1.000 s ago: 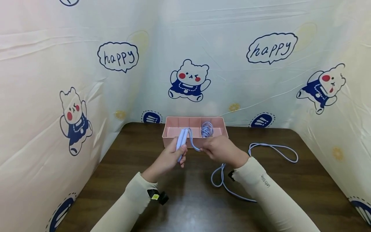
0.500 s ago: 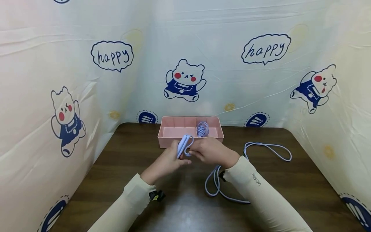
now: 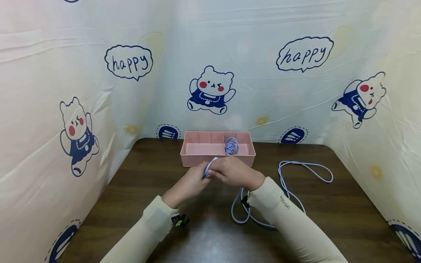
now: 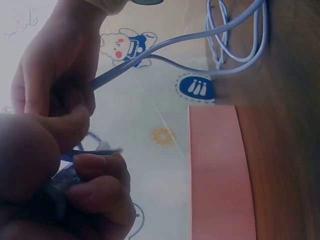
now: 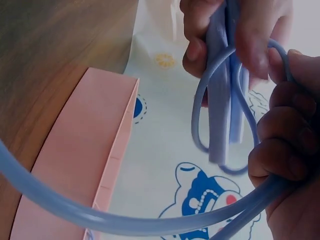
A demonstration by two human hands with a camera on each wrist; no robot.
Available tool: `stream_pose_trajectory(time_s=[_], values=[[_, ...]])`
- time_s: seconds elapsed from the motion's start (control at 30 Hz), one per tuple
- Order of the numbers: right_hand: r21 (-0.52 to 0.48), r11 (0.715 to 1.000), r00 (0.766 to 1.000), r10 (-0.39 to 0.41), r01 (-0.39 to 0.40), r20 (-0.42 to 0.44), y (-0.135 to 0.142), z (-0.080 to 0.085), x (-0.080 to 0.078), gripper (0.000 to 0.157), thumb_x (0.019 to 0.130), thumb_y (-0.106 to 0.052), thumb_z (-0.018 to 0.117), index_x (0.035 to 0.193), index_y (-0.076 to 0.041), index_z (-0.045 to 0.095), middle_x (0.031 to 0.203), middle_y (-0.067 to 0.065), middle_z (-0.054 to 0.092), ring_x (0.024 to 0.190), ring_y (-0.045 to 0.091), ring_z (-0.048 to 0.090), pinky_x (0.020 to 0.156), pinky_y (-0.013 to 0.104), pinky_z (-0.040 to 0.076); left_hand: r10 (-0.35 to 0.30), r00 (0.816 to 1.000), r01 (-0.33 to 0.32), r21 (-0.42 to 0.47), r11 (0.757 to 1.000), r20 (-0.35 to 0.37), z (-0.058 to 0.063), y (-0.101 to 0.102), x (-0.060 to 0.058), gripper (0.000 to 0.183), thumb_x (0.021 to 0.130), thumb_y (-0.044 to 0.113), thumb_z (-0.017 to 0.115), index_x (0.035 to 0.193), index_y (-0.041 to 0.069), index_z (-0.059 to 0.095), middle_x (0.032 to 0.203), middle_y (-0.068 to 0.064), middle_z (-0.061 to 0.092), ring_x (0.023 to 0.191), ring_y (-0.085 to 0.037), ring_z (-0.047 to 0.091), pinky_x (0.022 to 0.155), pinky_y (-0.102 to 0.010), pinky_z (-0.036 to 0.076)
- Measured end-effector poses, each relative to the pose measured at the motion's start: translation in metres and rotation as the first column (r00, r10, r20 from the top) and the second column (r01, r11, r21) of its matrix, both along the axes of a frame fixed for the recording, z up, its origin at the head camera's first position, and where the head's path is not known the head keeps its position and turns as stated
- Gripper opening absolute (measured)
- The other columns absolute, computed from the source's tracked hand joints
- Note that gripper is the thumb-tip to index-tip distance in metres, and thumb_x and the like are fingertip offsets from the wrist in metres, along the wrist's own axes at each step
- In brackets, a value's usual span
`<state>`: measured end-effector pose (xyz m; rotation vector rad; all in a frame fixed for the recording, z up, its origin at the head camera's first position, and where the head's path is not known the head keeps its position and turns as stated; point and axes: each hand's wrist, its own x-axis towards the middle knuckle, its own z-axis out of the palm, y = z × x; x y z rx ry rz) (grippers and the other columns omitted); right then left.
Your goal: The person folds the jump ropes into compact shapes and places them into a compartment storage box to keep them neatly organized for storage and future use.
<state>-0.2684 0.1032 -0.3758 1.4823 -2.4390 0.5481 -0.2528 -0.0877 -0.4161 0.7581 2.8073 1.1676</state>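
Just in front of the box, my left hand grips the two straight, pale blue handles of a jump rope, side by side. Close against it, my right hand holds the rope's blue cord in curled fingers. In the right wrist view, a loop of cord passes around the handles. The hands partly hide the handles in the head view. More of the cord trails under my right forearm and lies in loose loops on the table.
A pink divided box stands at the back of the dark wooden table. Its right compartment holds a wound bundle of blue cord. A printed cloth hangs behind and along both sides.
My right hand has moved left to meet the left hand, bringing cord up to and around the handles. The handles have lowered slightly. Loops on the table have shifted a little.
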Motion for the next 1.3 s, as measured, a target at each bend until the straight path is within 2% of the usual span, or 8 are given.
stream_pose_trajectory(time_s=[0.27,0.43,0.53,0.63,0.77,0.93,1.1,1.3], values=[[-0.003,1.000,0.999,-0.004,0.004,-0.032,0.001,0.002,-0.001,0.015,0.099,-0.028,0.059,0.096,-0.017,0.069,0.084,-0.010,0.060,0.074,0.004,0.051,0.071,0.021,0.046,-0.088,0.992,0.088,-0.009,0.996,-0.092,0.001,-0.005,-0.001,0.020,0.093,0.010,0.064,0.113,0.015,0.062,0.090,0.005,0.057,0.078,-0.013,0.055,0.073,-0.030,0.048],[-0.090,0.996,1.000,0.028,-0.028,-0.008,0.006,0.009,-0.003,0.013,0.092,-0.028,0.069,0.095,-0.016,0.067,0.087,-0.011,0.059,0.075,0.003,0.052,0.071,0.019,0.047,-0.196,0.979,0.197,0.001,0.980,-0.051,0.004,-0.010,0.000,0.017,0.090,0.011,0.064,0.107,0.012,0.066,0.089,0.006,0.062,0.074,-0.010,0.056,0.068,-0.029,0.049],[-0.153,0.986,0.997,0.074,-0.069,0.027,0.009,0.012,-0.007,0.015,0.088,-0.028,0.073,0.091,-0.016,0.064,0.089,-0.011,0.055,0.079,0.006,0.053,0.072,0.021,0.047,-0.282,0.959,0.280,0.051,0.958,0.026,0.006,-0.014,0.002,0.013,0.091,0.014,0.063,0.102,0.010,0.068,0.083,0.006,0.063,0.067,-0.008,0.055,0.060,-0.026,0.047],[-0.222,0.970,0.984,0.125,-0.094,0.125,0.011,0.011,-0.013,0.012,0.088,-0.025,0.074,0.087,-0.019,0.064,0.091,-0.011,0.054,0.083,0.010,0.053,0.074,0.025,0.048,-0.357,0.929,0.339,0.169,0.926,0.095,0.010,-0.019,0.006,0.008,0.091,0.013,0.062,0.094,0.008,0.068,0.073,0.004,0.059,0.060,-0.009,0.050,0.051,-0.025,0.041],[-0.317,0.945,0.950,0.170,-0.083,0.261,0.011,0.003,-0.020,0.009,0.091,-0.015,0.070,0.084,-0.018,0.064,0.088,-0.010,0.056,0.084,0.012,0.052,0.074,0.030,0.047,-0.417,0.903,0.371,0.304,0.877,0.100,0.018,-0.024,0.012,0.009,0.090,0.009,0.059,0.094,0.006,0.067,0.076,0.000,0.056,0.065,-0.014,0.051,0.054,-0.027,0.043],[-0.368,0.930,0.929,0.154,-0.020,0.338,0.014,-0.014,-0.023,0.010,0.093,-0.004,0.063,0.090,-0.012,0.067,0.087,-0.005,0.059,0.082,0.014,0.051,0.070,0.030,0.046,-0.383,0.922,0.348,0.314,0.883,0.052,0.023,-0.030,0.014,0.012,0.089,0.005,0.058,0.097,0.006,0.067,0.087,-0.003,0.060,0.078,-0.019,0.056,0.063,-0.030,0.049],[-0.401,0.915,0.921,0.119,0.043,0.371,0.017,-0.031,-0.018,0.018,0.094,0.005,0.057,0.093,-0.010,0.068,0.092,0.001,0.062,0.083,0.017,0.053,0.070,0.032,0.046,-0.330,0.943,0.300,0.313,0.901,0.048,0.025,-0.033,0.013,0.009,0.090,0.004,0.058,0.095,0.005,0.066,0.082,-0.005,0.058,0.072,-0.020,0.055,0.058,-0.029,0.047],[-0.379,0.923,0.923,0.088,0.065,0.374,0.016,-0.044,-0.006,0.013,0.098,-0.008,0.059,0.100,-0.015,0.069,0.084,-0.001,0.059,0.076,0.012,0.052,0.066,0.030,0.046,-0.204,0.978,0.183,0.311,0.932,0.035,0.024,-0.033,0.011,0.016,0.090,0.007,0.058,0.106,0.007,0.058,0.087,-0.007,0.059,0.076,-0.021,0.057,0.061,-0.034,0.051]])
